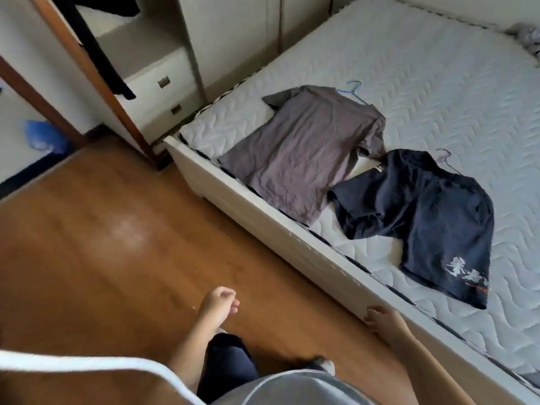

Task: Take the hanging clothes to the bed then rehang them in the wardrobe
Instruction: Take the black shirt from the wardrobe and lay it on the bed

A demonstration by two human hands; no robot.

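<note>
A grey-brown T-shirt [304, 147] lies flat on the bed [423, 92] on a light-blue hanger [352, 88]. Beside it, toward me, lies a dark navy T-shirt [429, 220] with a white print near its hem; its thin hanger hook [445, 160] pokes out at the collar. At the upper left the wardrobe [163, 80] stands open, a dark garment [96, 51] hanging inside. My left hand [217, 304] hovers over the floor, fingers loosely curled, empty. My right hand [382, 318] hangs by the bed frame, fingers apart, holding nothing.
The white bed frame [263, 211] runs diagonally between me and the mattress. Wooden floor [102, 244] fills the left side. The wardrobe has two drawers [166, 95] and a brown door edge [96, 77]. A blue object [43, 138] sits far left. Crumpled fabric [526, 39] lies at the bed's far corner.
</note>
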